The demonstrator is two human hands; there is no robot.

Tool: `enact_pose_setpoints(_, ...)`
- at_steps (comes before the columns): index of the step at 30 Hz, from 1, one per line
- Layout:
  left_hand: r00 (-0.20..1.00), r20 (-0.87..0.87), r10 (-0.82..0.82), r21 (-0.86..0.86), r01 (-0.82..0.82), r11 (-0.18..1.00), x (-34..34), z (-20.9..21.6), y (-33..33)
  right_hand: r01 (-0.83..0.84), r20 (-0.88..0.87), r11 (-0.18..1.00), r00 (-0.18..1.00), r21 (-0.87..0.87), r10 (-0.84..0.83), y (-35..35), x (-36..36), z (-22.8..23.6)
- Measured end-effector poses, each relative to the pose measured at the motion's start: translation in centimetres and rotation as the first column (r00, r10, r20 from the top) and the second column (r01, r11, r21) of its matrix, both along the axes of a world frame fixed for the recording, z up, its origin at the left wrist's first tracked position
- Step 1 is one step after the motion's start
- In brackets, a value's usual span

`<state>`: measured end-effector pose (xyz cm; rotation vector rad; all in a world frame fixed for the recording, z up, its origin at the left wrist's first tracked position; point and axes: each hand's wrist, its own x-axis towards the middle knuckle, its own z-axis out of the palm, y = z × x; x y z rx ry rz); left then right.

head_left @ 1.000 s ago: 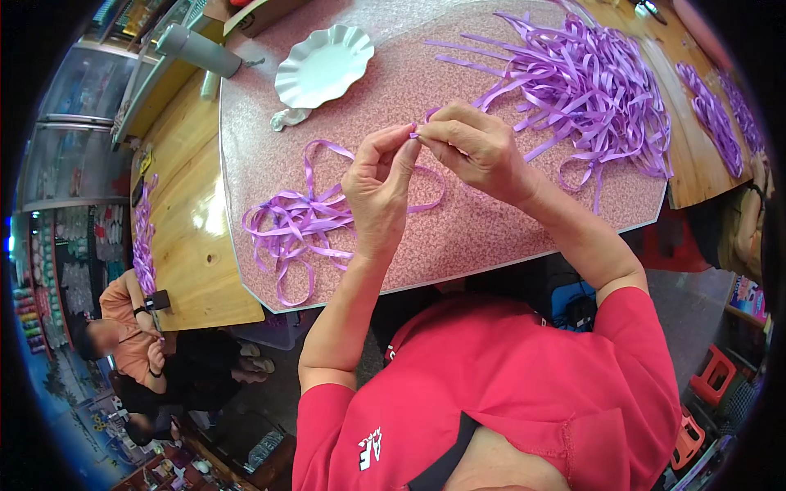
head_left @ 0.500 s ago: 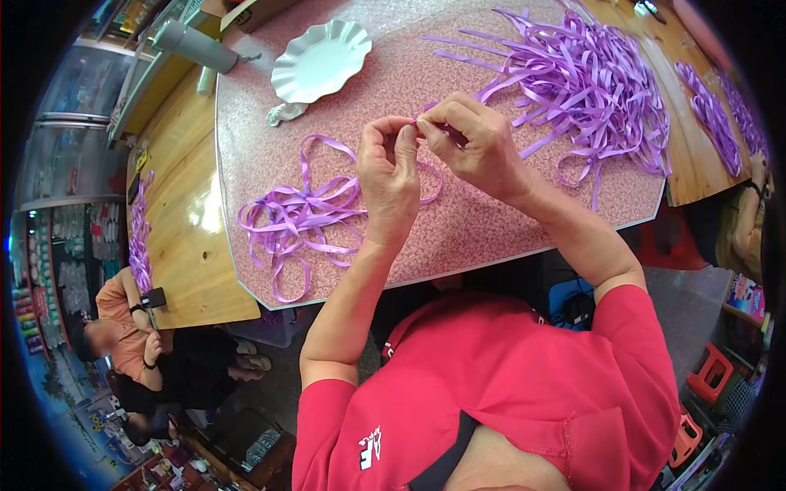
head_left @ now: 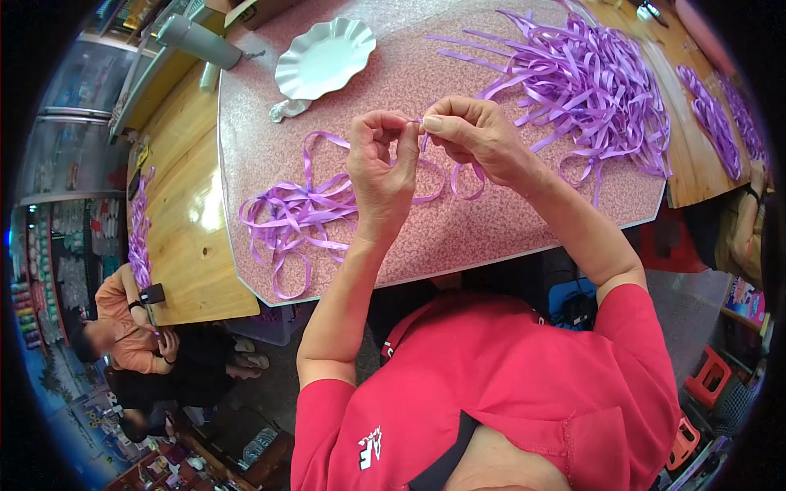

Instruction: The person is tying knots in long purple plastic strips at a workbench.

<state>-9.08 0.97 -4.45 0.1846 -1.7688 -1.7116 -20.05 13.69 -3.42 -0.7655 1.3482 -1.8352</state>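
Thumb and fingertips of my left hand (head_left: 382, 168) pinch a narrow purple ribbon (head_left: 427, 199) above the pink speckled table mat (head_left: 393, 237). My right hand (head_left: 477, 141) pinches the same ribbon close beside, the fingertips of both hands almost touching. A loop of ribbon hangs below my right hand. Left of my hands lies a loose tangle of purple ribbon loops (head_left: 303, 204) on the mat. A big heap of purple ribbons (head_left: 589, 90) spreads at the far right, with several straight ends pointing left.
A white scalloped plate (head_left: 327, 61) stands at the far left, near a grey tumbler (head_left: 196, 42). Ribbon bundles (head_left: 711, 123) lie on the wooden table at right. A person in an orange shirt (head_left: 131, 311) sits at left; another person's arm (head_left: 749, 213) shows at right.
Both hands have shifted slightly, and the right hand has turned so its thumb shows on top. A ribbon loop now hangs under the right hand.
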Motion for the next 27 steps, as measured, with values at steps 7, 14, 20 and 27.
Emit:
enact_pose_setpoints(7, 1.000, 0.015, -0.024, 0.264, 0.019, 0.964, 0.3, 0.7, 0.1, 0.107, -0.196, 0.994, 0.975, -0.012, -0.107, -0.3, 0.3, 0.0)
enact_pose_setpoints(14, 0.999, 0.021, -0.036, 0.330, 0.027, 0.944, 0.3, 1.2, -0.3, 0.192, -0.751, 0.963, 0.603, -0.191, -0.269, -0.6, -0.1, -0.4)
enact_pose_setpoints(20, 0.998, 0.066, 0.022, 0.238, -0.037, 0.971, 0.3, 1.5, 0.1, 0.237, -0.820, 0.890, 0.352, -0.389, -0.452, -1.0, 0.1, -0.8)
enact_pose_setpoints(27, 0.995, 0.053, -0.085, 0.258, 0.068, 0.964, 0.4, 1.0, 0.6, 0.247, -0.438, 0.969, 0.872, 0.011, -0.217, -0.2, 0.2, -0.2)
